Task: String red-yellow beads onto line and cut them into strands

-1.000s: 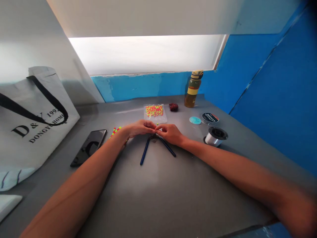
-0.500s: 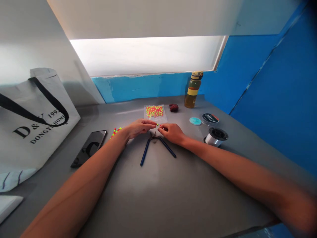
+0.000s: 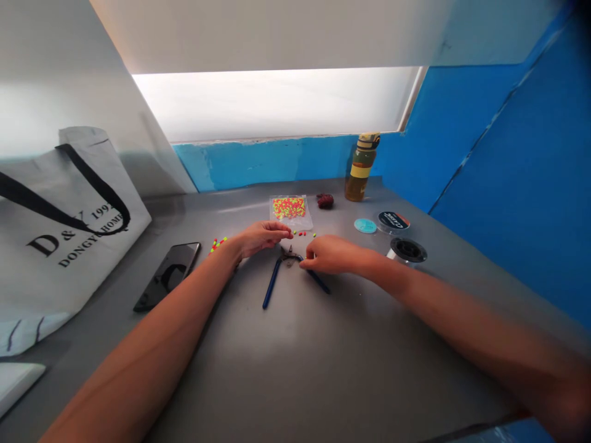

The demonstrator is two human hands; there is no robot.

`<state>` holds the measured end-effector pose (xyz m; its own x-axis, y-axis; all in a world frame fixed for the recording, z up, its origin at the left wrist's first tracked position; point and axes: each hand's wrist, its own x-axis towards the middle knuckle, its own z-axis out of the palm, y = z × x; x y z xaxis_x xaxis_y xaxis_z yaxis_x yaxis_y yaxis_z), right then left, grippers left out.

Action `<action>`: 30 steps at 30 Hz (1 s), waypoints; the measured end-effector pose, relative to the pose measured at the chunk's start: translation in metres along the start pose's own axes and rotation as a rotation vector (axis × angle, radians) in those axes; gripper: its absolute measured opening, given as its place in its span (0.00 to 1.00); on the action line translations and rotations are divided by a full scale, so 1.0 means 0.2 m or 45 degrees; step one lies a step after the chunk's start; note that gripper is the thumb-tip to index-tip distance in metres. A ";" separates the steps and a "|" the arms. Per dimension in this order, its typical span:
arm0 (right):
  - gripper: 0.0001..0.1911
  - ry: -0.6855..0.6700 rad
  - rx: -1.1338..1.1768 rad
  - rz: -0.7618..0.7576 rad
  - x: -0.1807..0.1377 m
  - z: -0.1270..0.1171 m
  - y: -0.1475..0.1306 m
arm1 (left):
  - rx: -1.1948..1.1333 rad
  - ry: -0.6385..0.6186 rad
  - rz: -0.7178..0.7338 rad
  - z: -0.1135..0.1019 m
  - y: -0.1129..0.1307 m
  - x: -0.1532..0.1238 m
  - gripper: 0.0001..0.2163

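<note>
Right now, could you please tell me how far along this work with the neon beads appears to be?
Done: a few neon beads lie outside the clear bag on the grey table. In hand: the left hand has its fingertips close to those beads, and the right hand is at the blue-handled pliers. Left: most beads remain bagged, and the spool of line appears unused.

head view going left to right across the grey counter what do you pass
white tote bag, black smartphone, loose neon beads, left hand, right hand, spool of line
</note>
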<state>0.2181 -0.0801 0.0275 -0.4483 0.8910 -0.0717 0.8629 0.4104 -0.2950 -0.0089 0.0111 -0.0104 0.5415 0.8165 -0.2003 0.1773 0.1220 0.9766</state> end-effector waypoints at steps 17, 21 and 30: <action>0.09 0.218 0.533 -0.024 -0.09 -0.24 -0.08 | -0.062 0.026 0.007 -0.01 -0.01 0.02 0.15; 0.11 0.610 0.361 0.078 -0.09 -0.29 -0.05 | -0.046 0.037 -0.033 0.00 0.00 0.01 0.16; 0.14 0.514 0.250 0.171 0.04 -0.17 0.11 | -0.055 0.041 -0.056 0.01 0.01 0.00 0.17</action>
<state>0.2411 -0.0571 0.0522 -0.1755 0.9540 0.2431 0.8291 0.2764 -0.4860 -0.0075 0.0101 -0.0079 0.5071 0.8275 -0.2410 0.1641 0.1818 0.9695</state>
